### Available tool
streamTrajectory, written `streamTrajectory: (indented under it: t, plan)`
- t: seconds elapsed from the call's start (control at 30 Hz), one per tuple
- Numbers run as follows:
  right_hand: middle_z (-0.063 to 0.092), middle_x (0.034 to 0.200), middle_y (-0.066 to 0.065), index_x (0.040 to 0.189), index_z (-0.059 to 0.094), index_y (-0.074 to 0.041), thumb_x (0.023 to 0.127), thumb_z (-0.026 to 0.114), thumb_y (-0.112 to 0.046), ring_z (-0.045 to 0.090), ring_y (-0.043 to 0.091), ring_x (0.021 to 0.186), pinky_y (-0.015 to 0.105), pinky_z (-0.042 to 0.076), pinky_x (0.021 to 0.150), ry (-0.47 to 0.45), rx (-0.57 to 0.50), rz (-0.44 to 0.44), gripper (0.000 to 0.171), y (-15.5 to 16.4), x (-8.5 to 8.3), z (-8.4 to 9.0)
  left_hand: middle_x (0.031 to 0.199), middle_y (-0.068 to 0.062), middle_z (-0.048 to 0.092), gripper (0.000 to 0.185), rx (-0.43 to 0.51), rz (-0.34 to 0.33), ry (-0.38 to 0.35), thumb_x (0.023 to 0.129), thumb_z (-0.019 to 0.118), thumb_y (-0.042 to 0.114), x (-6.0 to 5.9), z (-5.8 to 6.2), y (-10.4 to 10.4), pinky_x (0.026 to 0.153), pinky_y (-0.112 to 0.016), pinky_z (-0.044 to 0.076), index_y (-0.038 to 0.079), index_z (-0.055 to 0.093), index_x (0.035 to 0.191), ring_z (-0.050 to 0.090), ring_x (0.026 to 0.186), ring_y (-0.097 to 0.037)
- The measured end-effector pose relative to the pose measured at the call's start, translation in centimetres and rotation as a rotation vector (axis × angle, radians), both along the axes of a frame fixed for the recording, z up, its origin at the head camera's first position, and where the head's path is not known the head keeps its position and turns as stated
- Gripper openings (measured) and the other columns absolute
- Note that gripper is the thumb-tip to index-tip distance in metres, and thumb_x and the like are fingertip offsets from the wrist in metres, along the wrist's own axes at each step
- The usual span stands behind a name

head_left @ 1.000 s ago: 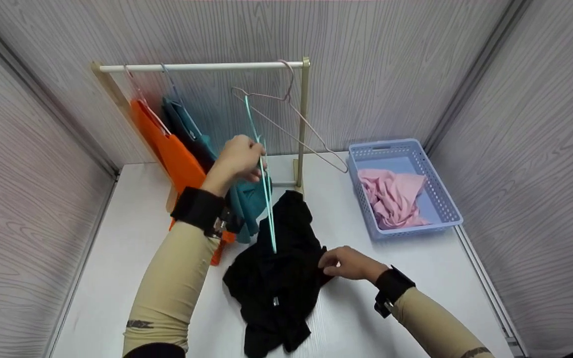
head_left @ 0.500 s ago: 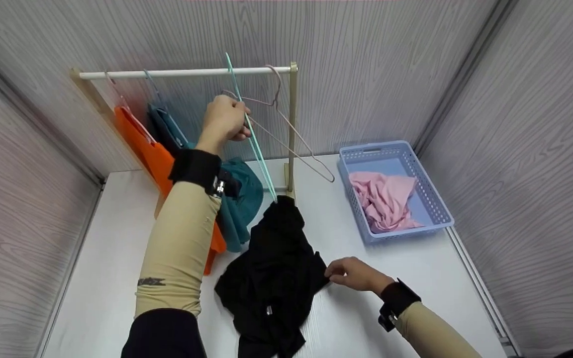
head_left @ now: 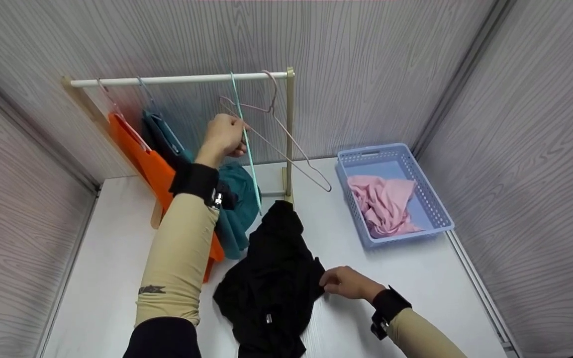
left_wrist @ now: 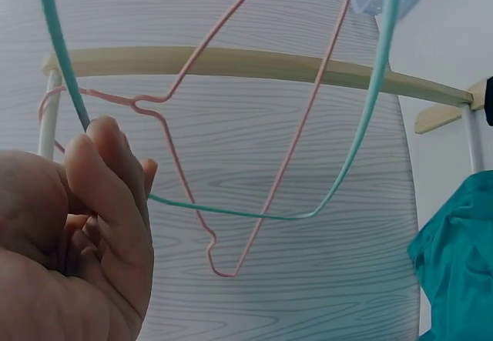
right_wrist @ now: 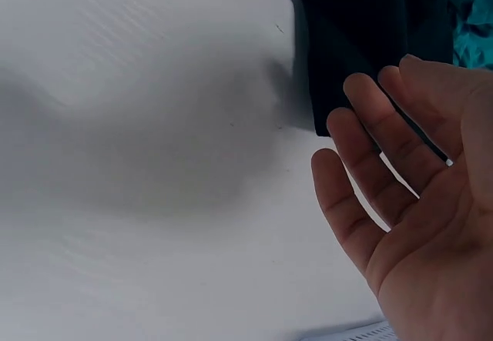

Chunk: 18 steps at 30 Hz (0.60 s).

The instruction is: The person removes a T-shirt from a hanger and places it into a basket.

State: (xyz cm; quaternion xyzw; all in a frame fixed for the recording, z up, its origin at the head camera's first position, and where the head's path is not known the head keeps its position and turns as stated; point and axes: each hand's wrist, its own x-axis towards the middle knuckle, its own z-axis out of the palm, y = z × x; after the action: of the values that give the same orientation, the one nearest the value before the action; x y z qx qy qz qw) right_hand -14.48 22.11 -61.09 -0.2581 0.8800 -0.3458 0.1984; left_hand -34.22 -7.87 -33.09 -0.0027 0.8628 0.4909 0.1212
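My left hand (head_left: 226, 135) holds a mint-green hanger (head_left: 250, 156) at its upper part, fingers curled round the wire in the left wrist view. The hanger is seen nearly edge-on in the head view, its top end at the rail (head_left: 187, 79); whether it hooks over cannot be told. A black garment (head_left: 271, 278) with a small white label lies crumpled on the table, below the hanger. At its right edge, my right hand (head_left: 348, 282) pinches the cloth between thumb and index finger, the other fingers loosely spread in the right wrist view.
A pink hanger (head_left: 299, 141) hangs bare at the rail's right end. Further left hang an orange garment (head_left: 152, 164) and a teal garment (head_left: 237, 199). A blue basket (head_left: 433, 216) with pink cloth (head_left: 386, 204) stands at the right. Walls enclose the table.
My left hand has raised the mint-green hanger from over the black garment, up and back to the rail, then lowered it slightly. The right hand stays at the garment's edge.
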Motion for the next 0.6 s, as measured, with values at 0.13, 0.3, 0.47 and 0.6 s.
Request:
streamTrajectory:
  t: [0.13,0.3,0.47,0.6]
  plan:
    - [0.072,0.097,0.01,0.101,0.069,-0.001,0.091,0.063,-0.009,0.064,0.019,0.088,0.029,0.052,0.078,0.028,0.025,0.006,0.014,-1.3,-0.6,0.0,0.077,-0.003,0.06,0.035,0.011,-0.006,-0.039,0.106,0.033,0.023,0.5,-0.8,-0.6,0.052,-0.02,0.054,0.005,0.061,0.114,0.058,0.051,-0.006]
    - [0.067,0.093,0.009,0.1,0.065,-0.004,0.09,0.066,-0.011,0.063,0.022,0.083,0.035,0.052,0.072,0.139,0.119,-0.096,0.013,-4.1,-1.1,0.2,0.077,-0.003,0.063,0.033,-0.027,-0.047,-0.098,0.106,0.035,0.022,2.0,-2.1,-1.1,0.055,-0.022,0.056,0.005,0.062,0.115,0.06,0.052,-0.007]
    - [0.048,0.133,0.017,0.134,0.05,-0.014,0.088,0.07,-0.039,0.054,0.038,0.117,0.053,0.052,0.083,0.17,0.179,-0.2,0.056,-7.7,-1.0,0.3,0.071,-0.002,0.063,0.032,-0.089,-0.086,-0.105,0.105,0.037,0.022,3.7,-3.8,-1.3,0.052,-0.022,0.055,0.005,0.064,0.109,0.059,0.05,-0.008]
    - [0.015,0.161,0.019,0.153,0.028,-0.029,0.076,0.07,-0.065,0.024,0.049,0.143,0.071,0.043,0.092,0.092,0.327,-0.095,0.095,-10.5,-0.1,-0.3,0.069,-0.003,0.064,0.032,-0.163,-0.129,-0.118,0.105,0.037,0.021,5.4,-5.3,-1.3,0.053,-0.024,0.056,0.005,0.064,0.103,0.06,0.05,-0.01]
